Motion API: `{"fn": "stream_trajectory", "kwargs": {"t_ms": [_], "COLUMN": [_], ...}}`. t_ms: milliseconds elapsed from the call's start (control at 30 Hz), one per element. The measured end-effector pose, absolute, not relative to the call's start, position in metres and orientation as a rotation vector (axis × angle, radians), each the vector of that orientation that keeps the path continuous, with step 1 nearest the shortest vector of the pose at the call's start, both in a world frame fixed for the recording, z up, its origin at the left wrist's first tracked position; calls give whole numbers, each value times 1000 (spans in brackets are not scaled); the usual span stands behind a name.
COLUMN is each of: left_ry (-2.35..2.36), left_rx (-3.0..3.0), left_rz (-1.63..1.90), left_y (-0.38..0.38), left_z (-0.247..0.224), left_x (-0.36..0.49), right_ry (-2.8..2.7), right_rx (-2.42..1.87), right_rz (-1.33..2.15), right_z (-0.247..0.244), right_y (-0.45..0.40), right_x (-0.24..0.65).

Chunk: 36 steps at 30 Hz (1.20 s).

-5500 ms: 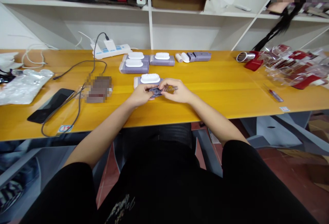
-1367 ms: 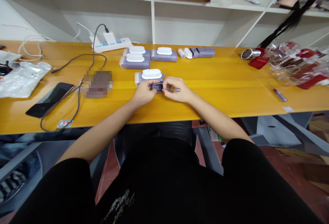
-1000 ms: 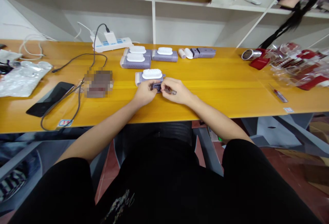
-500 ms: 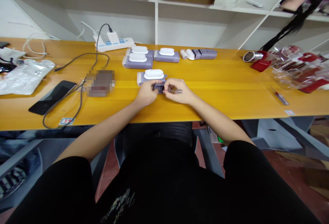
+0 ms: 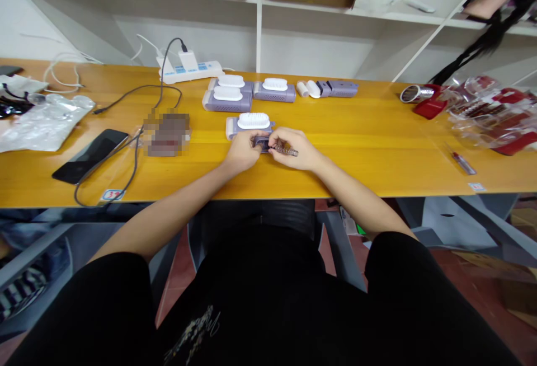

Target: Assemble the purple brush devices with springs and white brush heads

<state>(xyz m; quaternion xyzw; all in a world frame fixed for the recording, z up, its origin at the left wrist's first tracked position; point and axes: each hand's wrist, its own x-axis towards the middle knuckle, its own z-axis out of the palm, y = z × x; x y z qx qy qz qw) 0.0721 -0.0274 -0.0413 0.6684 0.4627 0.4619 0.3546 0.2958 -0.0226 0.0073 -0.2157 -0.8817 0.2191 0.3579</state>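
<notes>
My left hand (image 5: 243, 151) is closed around a small purple-grey plastic part (image 5: 263, 142) with a dark hollow inside, held over the table near its front edge. From the right, my right hand (image 5: 298, 149) pinches a screwdriver (image 5: 289, 151) with a clear, ribbed handle. Its tip points left at the hollow of the part; whether it touches a screw is too small to tell. Just behind both hands lies a purple-grey handheld device (image 5: 232, 128) with a white bristle brush head (image 5: 253, 120) on top, partly covered by my fingers.
Further back, several similar devices (image 5: 274, 92) stand near a power strip (image 5: 193, 72). To the left are a phone (image 5: 90, 156), a dark cable (image 5: 136, 159) and plastic bags (image 5: 54, 122). At right lie a metal grater-like cylinder (image 5: 417, 93), red wrapped items (image 5: 486, 114) and another screwdriver (image 5: 464, 163).
The whole view has shifted slightly, with things on the table a little further right. Both hands keep their grips, and the screwdriver's handle looks slightly turned.
</notes>
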Motion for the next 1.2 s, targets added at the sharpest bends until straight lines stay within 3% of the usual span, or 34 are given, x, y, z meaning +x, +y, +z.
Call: {"fn": "stream_trajectory", "kwargs": {"t_ms": [1200], "left_ry": [1210], "left_rx": [1718], "left_rz": [1206], "left_y": [-28], "left_z": [-43], "left_x": [76], "right_ry": [-2263], "right_rx": [-495], "right_rz": [452], "right_z": [4], "right_y": [-18], "right_x": [298]}}
